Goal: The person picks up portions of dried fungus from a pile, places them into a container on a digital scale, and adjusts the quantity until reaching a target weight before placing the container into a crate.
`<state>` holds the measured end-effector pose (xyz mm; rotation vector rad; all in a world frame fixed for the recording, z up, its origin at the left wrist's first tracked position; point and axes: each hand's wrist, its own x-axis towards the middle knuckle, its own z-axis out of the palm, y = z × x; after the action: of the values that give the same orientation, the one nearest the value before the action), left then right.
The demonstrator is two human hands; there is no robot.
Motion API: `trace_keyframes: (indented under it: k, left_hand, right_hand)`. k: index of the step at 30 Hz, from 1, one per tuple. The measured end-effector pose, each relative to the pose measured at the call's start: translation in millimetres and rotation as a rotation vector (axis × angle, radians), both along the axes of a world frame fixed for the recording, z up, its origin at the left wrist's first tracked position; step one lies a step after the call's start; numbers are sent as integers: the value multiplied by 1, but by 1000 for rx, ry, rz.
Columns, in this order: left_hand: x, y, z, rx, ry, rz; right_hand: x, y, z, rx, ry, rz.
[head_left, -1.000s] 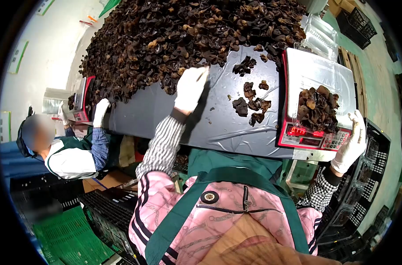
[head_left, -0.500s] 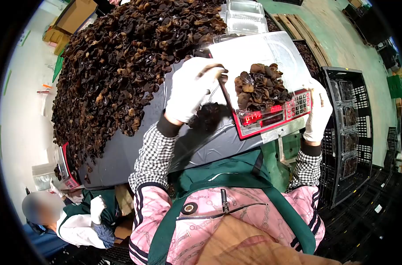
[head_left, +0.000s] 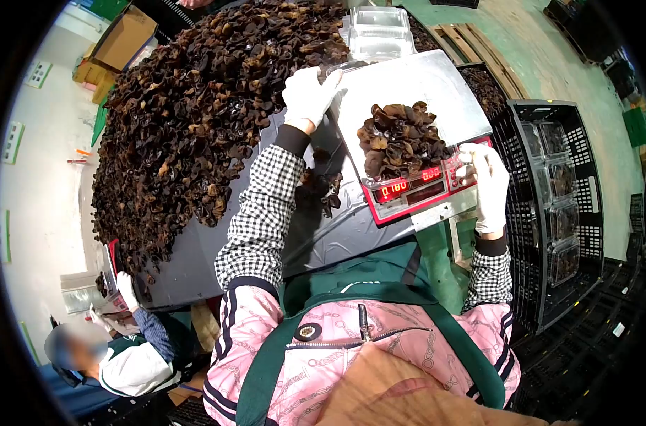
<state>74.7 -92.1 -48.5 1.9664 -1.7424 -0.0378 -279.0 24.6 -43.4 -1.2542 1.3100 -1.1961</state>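
A clear plastic box of dark wood ear mushrooms sits on the metal pan of a red-framed digital scale, whose red display reads 0.180. My left hand, in a white glove, is beyond the scale's left edge, beside a clear plastic piece. Its fingers are apart, with no mushroom visible in them. At the scale's right end, my right hand, also gloved, has loosely bent fingers over the keypad and holds nothing visible. Several loose wood ears lie under my left forearm.
A large heap of wood ears covers the table's left and far side. Clear trays are stacked behind the scale. On the right, a black crate holds filled clear boxes. A co-worker is at lower left.
My left hand has moved away from the box, toward the heap and the far side. My right hand's fingers have curled over the keypad. The display has risen to 0.180.
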Motion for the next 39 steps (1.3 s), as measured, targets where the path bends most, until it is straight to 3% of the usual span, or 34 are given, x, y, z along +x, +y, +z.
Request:
trace_keyframes:
  k: [4,5,6,10,13,16,19,21,26,29,32,39]
  left_hand:
    - [0,-1,-3,58,552,-94]
    - [2,-4,-11,-109,699,-162]
    - [-10,7,12,-118,839,-174]
    - [-29,67,70,-231,876,-401]
    - [-35,126,65,-192,571,-481]
    - [-51,166,47,-278,68,-560]
    - [-59,185,25,-220,269,-493]
    - [-60,190,12,-90,593,-349]
    - [-59,185,21,447,1217,-222]
    - [-73,182,29,538,1428,-237]
    - [-77,185,18,451,1407,-279]
    - [-110,183,28,252,1324,-354]
  right_hand:
    - [10,5,-1,128,-76,77]
    - [10,4,-5,143,-83,86]
    - [9,3,-9,159,-89,94]
    - [9,1,-3,293,-261,111]
    - [4,-3,-8,350,-535,164]
    - [6,0,-3,366,-530,171]
    - [12,6,0,278,-409,184]
    - [11,5,-6,241,-430,211]
    - [8,6,-13,157,-440,224]
    - [10,3,-12,183,-474,237]
    - [9,1,-27,139,-544,254]
    - [2,17,-23,125,-709,33]
